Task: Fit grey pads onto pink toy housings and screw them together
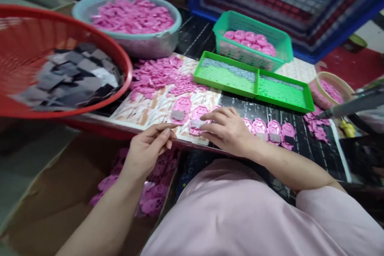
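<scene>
A row of flat pink plastic pieces lies along the near edge of the table. My right hand (226, 128) is over one pink piece (199, 113), its fingers bent and apart, the tips touching the grey patch (196, 124) on it. To the left is another pink piece (182, 106) with a grey patch across its lower part. My left hand (150, 144) hovers at the table edge beside it, thumb and fingers pressed together; anything between them is too small to make out. Right of my right hand, several pink pieces (273, 128) carry grey or black patches.
A red basket (127, 68) of grey and black squares stands left. Behind are a pale tub (141, 42) and a green basket (255, 58), both with pink parts. Green trays (226, 88) hold small bits. Loose pink parts (162, 74) lie heaped; a cardboard box (75, 184) sits below.
</scene>
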The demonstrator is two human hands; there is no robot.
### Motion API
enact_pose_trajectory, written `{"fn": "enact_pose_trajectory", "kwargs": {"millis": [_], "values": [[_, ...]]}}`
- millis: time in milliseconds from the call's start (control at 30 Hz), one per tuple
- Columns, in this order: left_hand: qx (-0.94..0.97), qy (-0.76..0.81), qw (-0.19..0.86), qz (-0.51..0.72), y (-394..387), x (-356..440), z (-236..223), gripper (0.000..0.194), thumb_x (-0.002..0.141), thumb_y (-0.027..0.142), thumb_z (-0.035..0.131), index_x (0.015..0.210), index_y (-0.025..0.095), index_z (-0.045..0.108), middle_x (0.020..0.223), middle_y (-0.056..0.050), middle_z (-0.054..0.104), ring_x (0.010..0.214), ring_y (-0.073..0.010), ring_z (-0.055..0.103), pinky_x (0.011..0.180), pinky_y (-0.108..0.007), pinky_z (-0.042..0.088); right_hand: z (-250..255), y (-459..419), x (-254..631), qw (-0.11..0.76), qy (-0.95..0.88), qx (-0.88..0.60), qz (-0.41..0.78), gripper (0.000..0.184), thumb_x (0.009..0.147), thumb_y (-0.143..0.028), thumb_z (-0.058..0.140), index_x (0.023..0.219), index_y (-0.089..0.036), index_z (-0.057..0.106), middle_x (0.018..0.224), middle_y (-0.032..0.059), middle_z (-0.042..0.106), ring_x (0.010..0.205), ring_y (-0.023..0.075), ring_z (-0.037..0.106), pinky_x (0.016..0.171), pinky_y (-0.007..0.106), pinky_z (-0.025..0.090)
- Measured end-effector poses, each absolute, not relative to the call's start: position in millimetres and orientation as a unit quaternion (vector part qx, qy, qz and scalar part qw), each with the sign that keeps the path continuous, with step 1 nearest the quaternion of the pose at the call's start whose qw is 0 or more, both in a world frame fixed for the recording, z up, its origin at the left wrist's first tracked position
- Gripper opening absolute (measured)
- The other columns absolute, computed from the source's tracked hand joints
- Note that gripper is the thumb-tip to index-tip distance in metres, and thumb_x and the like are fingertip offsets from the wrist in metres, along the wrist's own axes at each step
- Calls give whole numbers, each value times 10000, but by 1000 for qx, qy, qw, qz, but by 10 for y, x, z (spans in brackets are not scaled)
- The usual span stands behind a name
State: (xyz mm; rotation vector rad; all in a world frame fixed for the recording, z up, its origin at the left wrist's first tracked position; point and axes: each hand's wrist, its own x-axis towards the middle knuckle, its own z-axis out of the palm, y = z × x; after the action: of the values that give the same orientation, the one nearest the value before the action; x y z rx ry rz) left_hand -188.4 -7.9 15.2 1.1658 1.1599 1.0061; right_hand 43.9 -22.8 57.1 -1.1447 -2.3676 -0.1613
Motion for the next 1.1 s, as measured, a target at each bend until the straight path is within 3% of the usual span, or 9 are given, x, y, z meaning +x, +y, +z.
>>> {"fn": "enact_pose_trajectory", "kwargs": {"millis": [100,267,433,533,667,767,833,967,1100], "values": [[594,471,525,387,-48,-1636,260,265,804,387,677,983,197,727,761,-17,675,610,-103,567,575,-198,463,710,-652,906,299,-831,-459,-101,55,878,-239,628,912,-223,668,982,0,744,914,158,641,800,324,486],[787,365,408,286,173,-1118,476,262,868,380,581,989,208,738,951,-51,731,857,-180,665,755,-256,511,788,-1329,1801,380,-687,-606,-127,293,780,-101,690,1000,-294,698,857,2,739,751,167,683,704,330,540],[936,233,197,178,710,-361,523,323,907,257,511,1182,168,655,1220,-87,664,1128,-223,594,1014,-393,432,532,-1678,2719,518,-434,-655,-338,343,668,-151,792,970,-312,765,786,89,744,630,235,690,537,351,505],[970,182,114,112,917,258,512,331,916,174,496,1218,126,625,1289,-131,617,1175,-223,559,1060,-395,376,428,-1621,3121,579,-410,-661,-246,509,607,-197,853,1082,-316,718,949,138,745,780,255,722,551,305,519],[982,171,26,74,908,944,499,311,943,197,467,1195,127,635,1232,-142,637,1158,-249,547,969,-368,393,575,-1363,3295,614,-463,-639,5,562,724,-257,779,1250,-309,589,1258,157,640,1129,240,639,806,330,548],[979,198,-2,44,842,1170,490,291,952,221,444,1070,119,690,1035,-155,688,998,-262,604,839,-359,400,762,-1215,3272,598,-497,-613,145,434,692,-288,799,1101,-261,656,1136,131,696,998,208,686,779,327,558],[979,203,-4,34,831,1191,484,287,951,224,447,996,125,712,972,-145,694,945,-256,617,795,-348,384,838,-1190,3230,582,-498,-619,170,445,653,-287,824,1066,-229,669,1012,108,724,875,192,703,745,338,561],[982,189,-16,8,858,1050,483,261,946,253,485,949,170,732,937,-102,707,895,-227,629,722,-318,350,870,-1279,3109,606,-507,-606,86,516,612,-231,855,1090,-213,664,800,29,683,661,120,636,635,322,525],[984,174,-43,-19,817,875,542,245,945,256,497,926,197,734,900,-71,717,842,-206,632,694,-309,343,856,-1393,2989,656,-544,-510,114,565,681,-275,819,1211,-313,627,707,-35,582,598,110,574,559,303,529]]}}
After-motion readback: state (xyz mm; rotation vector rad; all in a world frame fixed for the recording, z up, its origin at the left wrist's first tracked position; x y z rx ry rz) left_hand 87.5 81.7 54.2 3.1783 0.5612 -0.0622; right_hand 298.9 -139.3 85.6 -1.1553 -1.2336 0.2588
